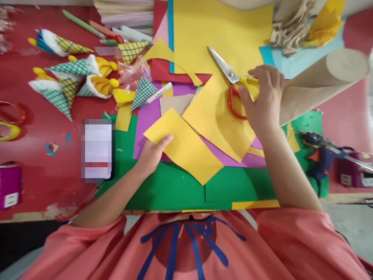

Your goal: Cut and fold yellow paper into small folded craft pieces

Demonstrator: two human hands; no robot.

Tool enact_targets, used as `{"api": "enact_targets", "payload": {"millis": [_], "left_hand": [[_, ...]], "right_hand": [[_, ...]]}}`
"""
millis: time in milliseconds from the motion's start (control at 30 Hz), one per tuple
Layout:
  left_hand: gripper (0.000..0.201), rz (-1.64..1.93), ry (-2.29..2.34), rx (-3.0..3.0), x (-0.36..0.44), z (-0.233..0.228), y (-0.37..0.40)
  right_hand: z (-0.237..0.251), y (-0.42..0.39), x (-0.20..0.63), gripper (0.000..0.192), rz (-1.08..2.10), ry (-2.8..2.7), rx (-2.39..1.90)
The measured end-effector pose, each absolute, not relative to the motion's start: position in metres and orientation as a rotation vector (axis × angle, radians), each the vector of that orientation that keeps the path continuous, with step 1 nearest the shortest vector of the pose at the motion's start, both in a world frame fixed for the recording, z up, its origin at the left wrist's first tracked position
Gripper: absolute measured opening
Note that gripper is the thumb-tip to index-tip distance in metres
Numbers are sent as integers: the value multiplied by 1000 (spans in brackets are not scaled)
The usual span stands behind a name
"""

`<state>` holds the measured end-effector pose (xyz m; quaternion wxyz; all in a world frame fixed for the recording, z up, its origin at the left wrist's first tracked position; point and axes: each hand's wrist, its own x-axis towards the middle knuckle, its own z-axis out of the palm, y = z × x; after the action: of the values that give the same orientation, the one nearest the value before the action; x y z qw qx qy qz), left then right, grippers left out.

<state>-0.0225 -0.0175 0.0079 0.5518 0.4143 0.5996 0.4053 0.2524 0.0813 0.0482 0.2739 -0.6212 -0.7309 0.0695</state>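
Note:
My left hand [151,153] grips the near corner of a yellow paper rectangle [186,149] that lies over purple and green sheets. My right hand [264,101] rests on a pair of scissors [230,76] with red and yellow handles, fingers curled over the handles. The blades are closed and point up and left across a large yellow sheet [221,35]. Another cut yellow piece [218,120] lies under the scissors.
Paper cones [67,83] with checked wrappers lie at the left on the red table [37,155]. A brown cardboard tube [323,79] stands to the right. A blue glue gun [322,153] lies at the right. A phone [97,149] lies beside the green sheet [175,186].

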Motion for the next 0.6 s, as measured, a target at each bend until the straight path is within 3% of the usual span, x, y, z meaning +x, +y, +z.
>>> {"api": "enact_targets", "payload": {"millis": [67, 133, 233, 467, 600], "left_hand": [[52, 1001, 1401, 965, -22, 6, -15], [50, 1037, 1419, 1013, -22, 5, -11], [49, 1095, 1533, 1112, -22, 4, -5], [53, 1097, 1532, 1175, -25, 6, 0], [61, 1081, 1519, 1302, -30, 12, -4]], "right_hand": [[57, 59, 242, 30, 664, -1944, -1454], [61, 37, 231, 41, 1274, -1938, -1286], [56, 15, 225, 51, 1661, -1796, -1234], [29, 15, 241, 40, 1437, -1534, -1388], [27, 21, 257, 32, 1115, -1738, -1542]]}}
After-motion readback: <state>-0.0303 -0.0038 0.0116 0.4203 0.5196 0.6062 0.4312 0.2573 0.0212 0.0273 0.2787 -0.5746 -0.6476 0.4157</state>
